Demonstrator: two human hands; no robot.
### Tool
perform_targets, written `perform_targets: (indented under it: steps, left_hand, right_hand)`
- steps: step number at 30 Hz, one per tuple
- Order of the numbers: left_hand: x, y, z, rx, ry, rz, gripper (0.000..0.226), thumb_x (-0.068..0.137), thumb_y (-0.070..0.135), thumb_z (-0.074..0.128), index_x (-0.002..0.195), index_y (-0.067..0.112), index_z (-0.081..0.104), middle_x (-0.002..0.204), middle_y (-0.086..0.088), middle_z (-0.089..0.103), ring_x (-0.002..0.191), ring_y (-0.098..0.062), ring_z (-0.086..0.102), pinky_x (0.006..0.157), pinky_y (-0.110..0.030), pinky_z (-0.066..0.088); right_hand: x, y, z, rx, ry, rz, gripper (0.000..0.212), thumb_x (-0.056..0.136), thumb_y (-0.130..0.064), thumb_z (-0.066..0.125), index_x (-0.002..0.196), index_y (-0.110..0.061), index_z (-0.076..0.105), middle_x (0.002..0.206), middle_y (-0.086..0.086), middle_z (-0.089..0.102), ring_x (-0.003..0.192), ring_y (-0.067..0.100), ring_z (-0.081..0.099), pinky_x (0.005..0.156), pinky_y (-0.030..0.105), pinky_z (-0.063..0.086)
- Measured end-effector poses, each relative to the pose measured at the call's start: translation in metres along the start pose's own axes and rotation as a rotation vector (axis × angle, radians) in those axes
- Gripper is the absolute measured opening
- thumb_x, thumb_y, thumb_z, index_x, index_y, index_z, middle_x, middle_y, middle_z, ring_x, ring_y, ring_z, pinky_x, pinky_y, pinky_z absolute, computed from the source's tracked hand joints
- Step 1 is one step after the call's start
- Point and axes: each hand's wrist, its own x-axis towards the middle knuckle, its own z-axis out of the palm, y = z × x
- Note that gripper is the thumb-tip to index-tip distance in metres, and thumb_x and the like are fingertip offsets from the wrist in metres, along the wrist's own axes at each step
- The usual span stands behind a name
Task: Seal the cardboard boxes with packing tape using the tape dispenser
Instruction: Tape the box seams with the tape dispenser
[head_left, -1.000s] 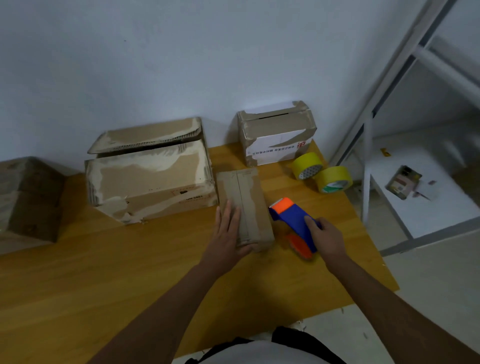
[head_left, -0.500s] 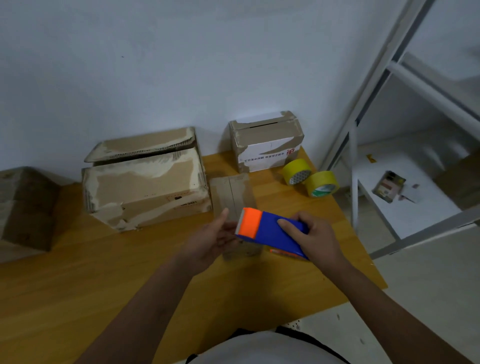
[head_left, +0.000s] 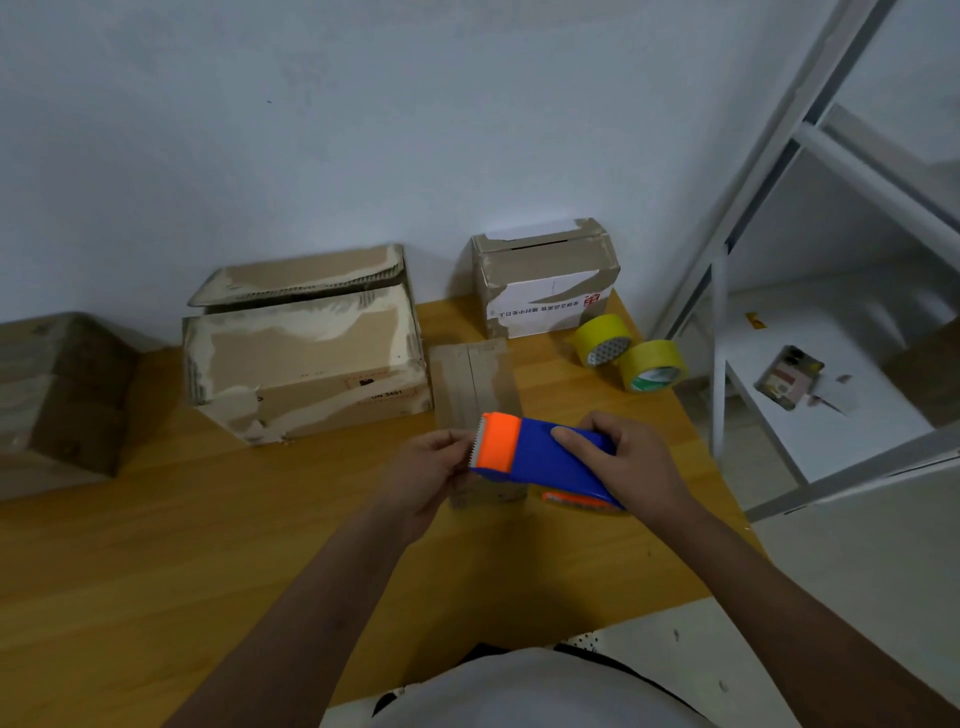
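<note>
The right hand (head_left: 631, 462) was wrapped around the blue body of the tape dispenser (head_left: 540, 457), holding it above the small box (head_left: 475, 384) on the table (head_left: 156, 545). The left hand (head_left: 426, 467) had its fingertips pinched at the toothed orange end, judged to be freeing the tape end before sealing. Whether tape lay between them could not be told. The large box (head_left: 306, 358) read "UN 3481". The white-labelled box (head_left: 545, 283) carried print too small to read. Two yellow tape rolls (head_left: 628, 353) stood nearby.
</note>
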Motion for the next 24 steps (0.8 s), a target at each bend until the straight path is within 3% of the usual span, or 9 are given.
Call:
perform_targets:
  steps: [3, 10, 14, 18, 22, 24]
  left_hand:
    - [-0.001, -0.002, 0.000, 0.042, 0.040, 0.055, 0.018, 0.099, 0.012, 0.056, 0.096, 0.007, 0.073, 0.088, -0.006, 0.074, 0.078, -0.011, 0.067, 0.066, -0.022, 0.053]
    - [-0.003, -0.001, -0.003, 0.070, 0.073, 0.136, 0.018, 0.098, 0.012, 0.056, 0.097, 0.004, 0.072, 0.097, -0.016, 0.072, 0.087, -0.021, 0.067, 0.086, -0.038, 0.055]
    - [-0.002, -0.004, -0.004, 0.061, 0.086, 0.175, 0.015, 0.096, 0.013, 0.060, 0.095, 0.005, 0.073, 0.094, -0.014, 0.072, 0.084, -0.018, 0.067, 0.081, -0.032, 0.057]
    - [0.002, -0.005, -0.023, -0.005, 0.199, 0.204, 0.012, 0.093, 0.011, 0.064, 0.087, 0.008, 0.075, 0.077, -0.003, 0.070, 0.070, -0.008, 0.063, 0.069, -0.020, 0.054]
    - [0.006, -0.007, -0.047, 0.057, 0.218, 0.166, 0.016, 0.094, 0.016, 0.065, 0.091, 0.002, 0.072, 0.076, -0.001, 0.068, 0.073, -0.010, 0.063, 0.070, -0.020, 0.053]
    - [0.006, -0.011, -0.045, 0.061, 0.227, 0.169, 0.016, 0.094, 0.018, 0.065, 0.091, 0.003, 0.072, 0.075, 0.000, 0.068, 0.073, -0.010, 0.064, 0.070, -0.019, 0.053]
  right_hand:
    - [0.001, 0.002, 0.000, -0.033, -0.027, -0.027, 0.041, 0.078, -0.065, 0.054, 0.075, -0.025, 0.060, 0.068, -0.005, 0.068, 0.063, 0.003, 0.066, 0.058, 0.029, 0.055]
    - [0.013, 0.001, -0.008, -0.119, -0.114, -0.097, 0.045, 0.075, -0.068, 0.052, 0.077, -0.024, 0.059, 0.070, -0.006, 0.064, 0.063, 0.001, 0.061, 0.052, 0.016, 0.045]
    - [0.020, 0.004, -0.018, -0.171, -0.169, -0.119, 0.044, 0.073, -0.070, 0.050, 0.077, -0.026, 0.058, 0.071, -0.006, 0.064, 0.064, 0.002, 0.061, 0.053, 0.017, 0.046]
    - [0.028, 0.016, -0.035, -0.223, -0.199, -0.116, 0.048, 0.073, -0.069, 0.049, 0.079, -0.023, 0.060, 0.072, -0.004, 0.065, 0.064, 0.007, 0.062, 0.058, 0.028, 0.049]
    - [0.037, 0.032, -0.050, -0.246, -0.224, -0.125, 0.044, 0.075, -0.067, 0.053, 0.077, -0.024, 0.063, 0.071, -0.004, 0.065, 0.065, 0.009, 0.062, 0.061, 0.036, 0.052]
    - [0.041, 0.036, -0.049, -0.255, -0.246, -0.124, 0.044, 0.075, -0.068, 0.052, 0.076, -0.025, 0.063, 0.070, -0.005, 0.065, 0.064, 0.007, 0.061, 0.060, 0.033, 0.051]
